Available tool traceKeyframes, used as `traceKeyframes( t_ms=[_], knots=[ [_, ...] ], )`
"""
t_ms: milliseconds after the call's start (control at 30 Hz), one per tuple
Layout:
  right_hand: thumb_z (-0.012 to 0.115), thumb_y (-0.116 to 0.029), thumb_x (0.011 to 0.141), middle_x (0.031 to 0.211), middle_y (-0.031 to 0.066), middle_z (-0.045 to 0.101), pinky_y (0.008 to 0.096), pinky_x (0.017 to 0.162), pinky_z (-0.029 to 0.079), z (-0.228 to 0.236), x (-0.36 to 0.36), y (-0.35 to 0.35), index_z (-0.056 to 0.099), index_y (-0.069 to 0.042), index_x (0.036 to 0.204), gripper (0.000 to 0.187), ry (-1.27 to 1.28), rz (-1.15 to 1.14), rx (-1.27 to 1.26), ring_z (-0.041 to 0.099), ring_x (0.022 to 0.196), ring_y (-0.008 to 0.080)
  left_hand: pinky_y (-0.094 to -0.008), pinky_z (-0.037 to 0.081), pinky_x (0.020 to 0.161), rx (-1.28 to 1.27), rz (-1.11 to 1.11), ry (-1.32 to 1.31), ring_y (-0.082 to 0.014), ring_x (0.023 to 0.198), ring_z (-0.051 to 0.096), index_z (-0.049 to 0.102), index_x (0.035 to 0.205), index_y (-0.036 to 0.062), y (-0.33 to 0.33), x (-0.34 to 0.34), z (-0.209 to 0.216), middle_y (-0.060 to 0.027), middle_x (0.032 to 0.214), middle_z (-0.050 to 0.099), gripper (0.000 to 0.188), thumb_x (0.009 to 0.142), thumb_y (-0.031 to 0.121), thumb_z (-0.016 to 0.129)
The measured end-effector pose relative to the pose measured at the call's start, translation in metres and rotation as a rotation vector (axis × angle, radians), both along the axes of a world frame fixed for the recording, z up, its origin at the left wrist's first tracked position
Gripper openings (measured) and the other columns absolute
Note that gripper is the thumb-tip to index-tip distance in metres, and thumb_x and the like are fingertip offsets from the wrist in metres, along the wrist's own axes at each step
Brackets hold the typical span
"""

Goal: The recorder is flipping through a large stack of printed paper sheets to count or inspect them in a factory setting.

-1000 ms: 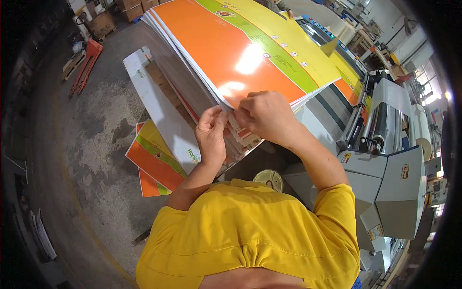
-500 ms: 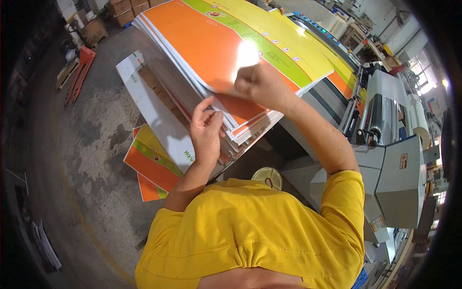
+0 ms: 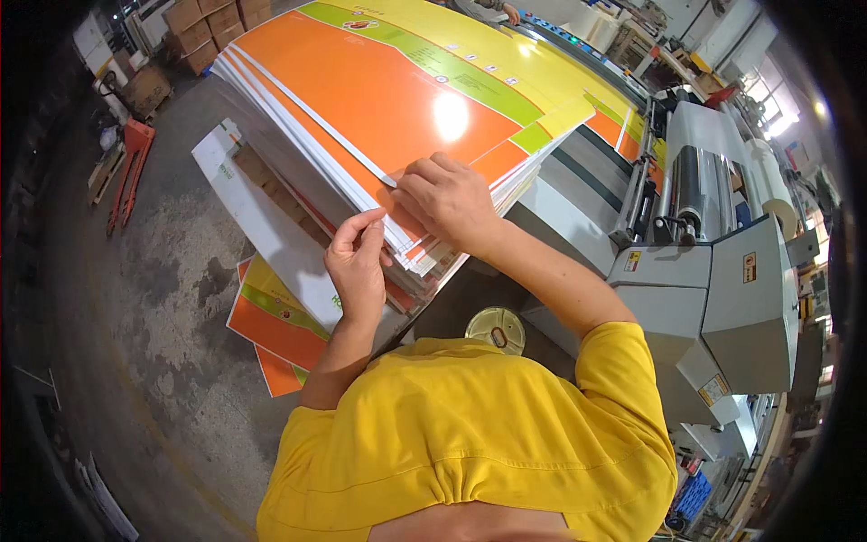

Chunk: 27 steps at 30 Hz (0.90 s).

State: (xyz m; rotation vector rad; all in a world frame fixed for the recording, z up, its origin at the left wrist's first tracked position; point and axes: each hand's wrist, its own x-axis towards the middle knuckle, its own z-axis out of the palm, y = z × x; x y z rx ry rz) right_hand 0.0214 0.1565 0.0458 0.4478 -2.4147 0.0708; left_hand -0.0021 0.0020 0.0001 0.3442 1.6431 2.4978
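sheets, printed in orange, green and yellow, lie in a thick stack [image 3: 291,155] in front of the person, its near corner reaching toward the chest. the top sheet [image 3: 361,99] sits a little off from those beneath, so its white edge shows as a pale line slanting down to the right hand [image 3: 444,200]. that hand is bent over the near edge, fingertips drawn together, and seems to have the top sheet pinched there. the left hand [image 3: 355,264] is at the stack's near left corner, fingers curled, thumb close to forefinger; whether any paper is caught between them, i cannot tell.

as for progress, the top sheet looks parted from the next sheet [image 3: 403,226] along the near left side, yet it is not clear of the stack, and most of it lies flat. the near corner below looks uneven, with edges jutting past each other, and many sheets lie underneath.

to the right stands a grey machine [image 3: 664,303] with a film roll [image 3: 694,191]; another person's hand [image 3: 512,14] shows beyond the stack. to the left, loose printed sheets [image 3: 280,312] lie lower down, beside a white board [image 3: 257,221].
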Motion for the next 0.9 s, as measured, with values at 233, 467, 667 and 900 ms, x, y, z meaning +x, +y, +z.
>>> traceKeyframes(
  t_ms=[233,467,667,900],
  knots=[
    [0.044,-0.055,0.087,0.134,0.0165,0.044,0.0485,0.104,0.027,-0.033,0.053,-0.024,0.046,0.0,0.127,0.067,-0.107,0.073,-0.055,0.043,0.125,0.0296,-0.0179,0.038,0.047,-0.023,0.001,0.01,-0.0037,0.054,0.047,0.065,0.094,-0.001,-0.002,-0.002,-0.003,-0.0003,0.073,0.06,0.012,0.087,0.004,0.056],
    [0.038,-0.054,0.089,0.135,0.0135,0.045,0.0505,0.107,0.018,-0.051,0.066,0.049,0.043,-0.001,0.13,0.068,-0.037,-0.07,-0.038,0.04,0.127,0.0282,-0.018,0.036,0.047,-0.016,0.01,0.028,-0.004,0.052,0.046,0.065,0.093,-0.001,-0.001,-0.001,-0.005,0.0006,0.067,0.057,0.012,0.087,0.004,0.056],
    [0.039,-0.048,0.091,0.138,0.0161,0.039,0.0505,0.107,0.017,-0.053,0.069,0.083,0.04,-0.001,0.132,0.063,0.217,-0.185,-0.308,0.035,0.13,0.0292,-0.0181,0.036,0.047,-0.04,0.019,0.017,-0.0039,0.052,0.046,0.065,0.093,-0.0005,-0.001,0.001,-0.003,0.0008,0.067,0.056,0.012,0.087,0.004,0.056],
    [0.038,-0.063,0.084,0.143,0.0169,0.033,0.0537,0.109,0.007,-0.062,0.048,0.075,0.032,-0.002,0.137,0.08,-0.067,-0.415,-0.193,0.028,0.134,0.0298,-0.0179,0.036,0.047,-0.059,0.034,0.033,-0.0036,0.052,0.046,0.065,0.093,-0.0005,0.0,0.0,-0.004,0.0006,0.068,0.057,0.011,0.087,0.004,0.056]
  ],
)
